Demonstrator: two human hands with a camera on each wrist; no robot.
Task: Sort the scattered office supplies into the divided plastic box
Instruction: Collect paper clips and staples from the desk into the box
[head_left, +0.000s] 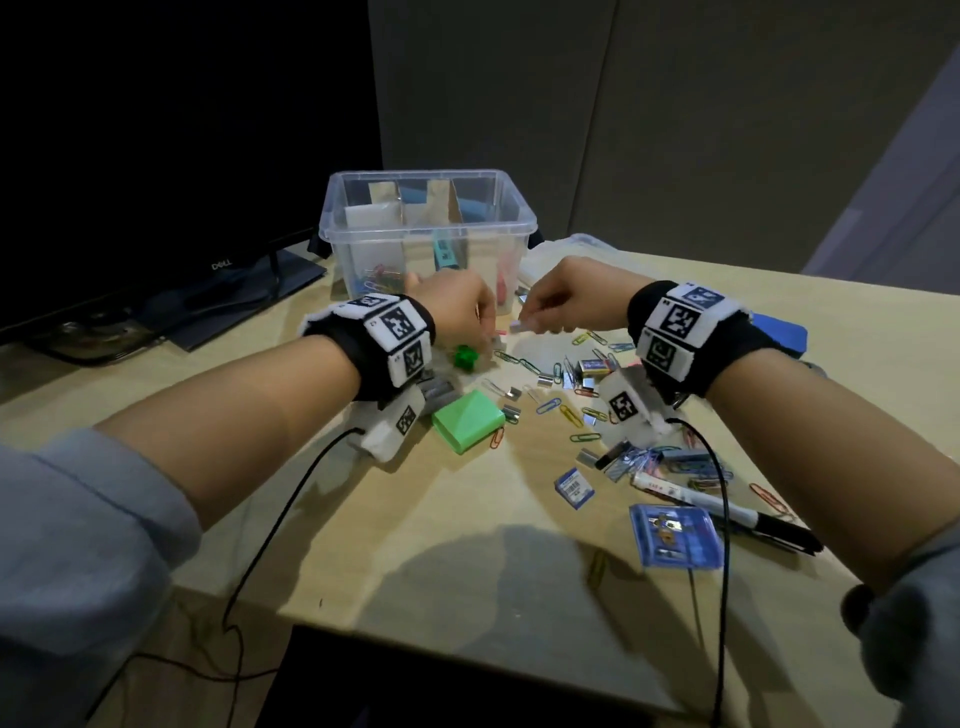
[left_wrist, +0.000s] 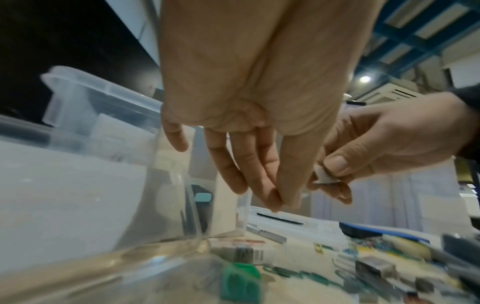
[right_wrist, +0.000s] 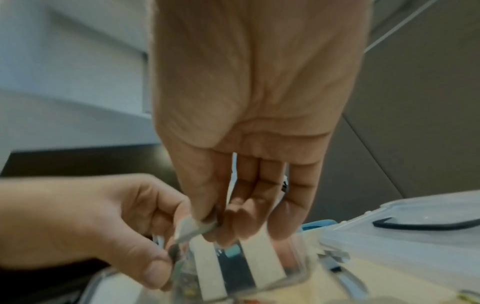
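The clear plastic box (head_left: 429, 234) is sitting upper centre on the pale wooden table (head_left: 467, 545). Just before it, the right hand (head_left: 574, 299) is pinching a small white piece (head_left: 519, 326); the left hand (head_left: 457, 306) is pinching something tiny I cannot identify. Paper clips (head_left: 550, 405) are lying scattered right of centre, a dark monitor (head_left: 156, 156) standing upper left.

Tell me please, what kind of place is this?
Probably an office desk. A Dell monitor stands on the wooden table, paper clips and a marker lie scattered on it, and partition-like panels stand behind.
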